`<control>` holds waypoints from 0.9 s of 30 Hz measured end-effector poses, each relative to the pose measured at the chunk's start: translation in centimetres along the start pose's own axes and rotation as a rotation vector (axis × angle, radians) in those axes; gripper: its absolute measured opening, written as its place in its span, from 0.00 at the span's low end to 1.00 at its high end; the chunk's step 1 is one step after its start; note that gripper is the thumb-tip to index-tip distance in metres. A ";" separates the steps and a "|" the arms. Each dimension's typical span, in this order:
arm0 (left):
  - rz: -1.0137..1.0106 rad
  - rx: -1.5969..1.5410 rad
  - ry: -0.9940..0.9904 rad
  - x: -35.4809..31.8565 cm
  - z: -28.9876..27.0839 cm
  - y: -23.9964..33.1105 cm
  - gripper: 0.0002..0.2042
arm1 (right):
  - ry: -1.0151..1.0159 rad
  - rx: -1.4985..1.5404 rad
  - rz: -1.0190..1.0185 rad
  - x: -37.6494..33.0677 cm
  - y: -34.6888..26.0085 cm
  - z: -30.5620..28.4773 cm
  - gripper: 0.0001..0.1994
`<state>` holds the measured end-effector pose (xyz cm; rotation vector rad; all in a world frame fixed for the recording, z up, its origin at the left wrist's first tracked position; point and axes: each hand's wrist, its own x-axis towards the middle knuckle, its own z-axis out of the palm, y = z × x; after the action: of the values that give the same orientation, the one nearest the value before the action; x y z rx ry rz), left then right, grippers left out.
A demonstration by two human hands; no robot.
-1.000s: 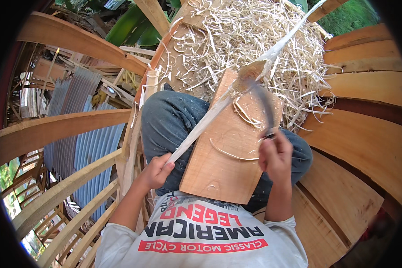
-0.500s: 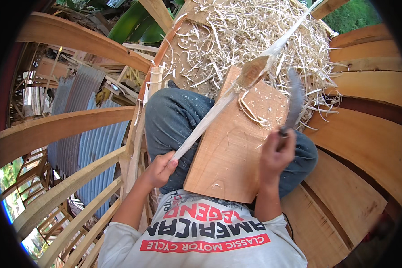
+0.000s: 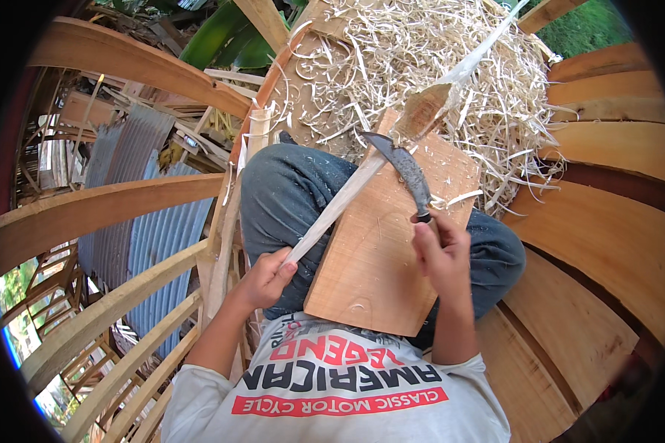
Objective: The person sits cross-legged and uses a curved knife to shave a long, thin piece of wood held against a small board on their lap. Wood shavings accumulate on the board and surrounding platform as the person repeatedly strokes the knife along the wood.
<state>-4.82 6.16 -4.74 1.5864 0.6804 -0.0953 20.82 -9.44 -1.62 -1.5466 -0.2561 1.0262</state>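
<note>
My left hand [image 3: 264, 279] grips the near end of a long pale wooden strip [image 3: 362, 181] that slants up and to the right, across a wooden board [image 3: 380, 251] resting on my lap. My right hand [image 3: 440, 251] holds the handle of a curved dark knife [image 3: 403, 168]. Its blade lies across the strip near the board's far edge. The strip widens to a brown peeled patch [image 3: 421, 111] beyond the blade and runs on over the shavings.
A big heap of pale wood shavings [image 3: 428, 52] lies ahead of my knees. Curved wooden planks [image 3: 606, 229] are on the right. Curved wooden beams [image 3: 89, 214] and corrugated metal sheets [image 3: 159, 236] sit on the left.
The knife has swung from the right side of the board to the left and now rests on the strip. The left hand has kept its grip on the strip.
</note>
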 end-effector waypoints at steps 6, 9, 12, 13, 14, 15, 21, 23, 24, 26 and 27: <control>0.010 -0.051 -0.029 0.1 -0.2 -0.1 0.15 | 0.189 -0.340 -0.392 -0.2 3.1 1.9 0.12; -0.013 -0.076 -0.033 -0.1 -0.2 -0.1 0.15 | 0.581 -0.577 -0.714 1.3 3.1 -0.4 0.06; -0.058 -0.076 -0.045 -0.2 -0.3 -0.4 0.15 | 0.590 0.156 -0.522 2.0 -2.2 -3.0 0.04; -0.049 -0.072 -0.051 0.0 -0.4 -0.5 0.15 | 0.472 0.130 -0.500 1.7 -2.9 -3.1 0.04; -0.039 -0.068 -0.056 0.1 -0.4 -0.6 0.15 | 0.355 0.104 -0.477 1.3 -3.3 -3.2 0.05; -0.034 -0.056 -0.044 0.1 -0.5 -0.5 0.15 | 0.237 0.076 -0.452 1.0 -3.5 -3.4 0.05; -0.003 -0.003 -0.026 -0.1 -0.2 -0.7 0.13 | -0.212 -0.154 0.011 0.1 -0.1 0.3 0.09; -0.019 -0.022 0.000 0.1 0.1 -0.3 0.13 | -0.071 0.024 0.031 0.7 -0.1 0.3 0.11; -0.026 -0.031 0.013 0.1 0.2 -0.2 0.13 | -0.053 0.027 0.005 0.8 0.3 0.7 0.12; -0.015 -0.020 0.009 0.1 0.1 -0.4 0.13 | 0.009 -0.015 -0.085 0.8 1.1 1.2 0.12; -0.009 -0.015 0.007 0.1 0.0 -0.5 0.13 | 0.044 -0.062 -0.137 0.6 1.8 1.6 0.12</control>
<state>-4.98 6.19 -5.25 1.5699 0.6920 -0.0907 19.33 -8.37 -3.37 -1.5831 -0.3611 0.8825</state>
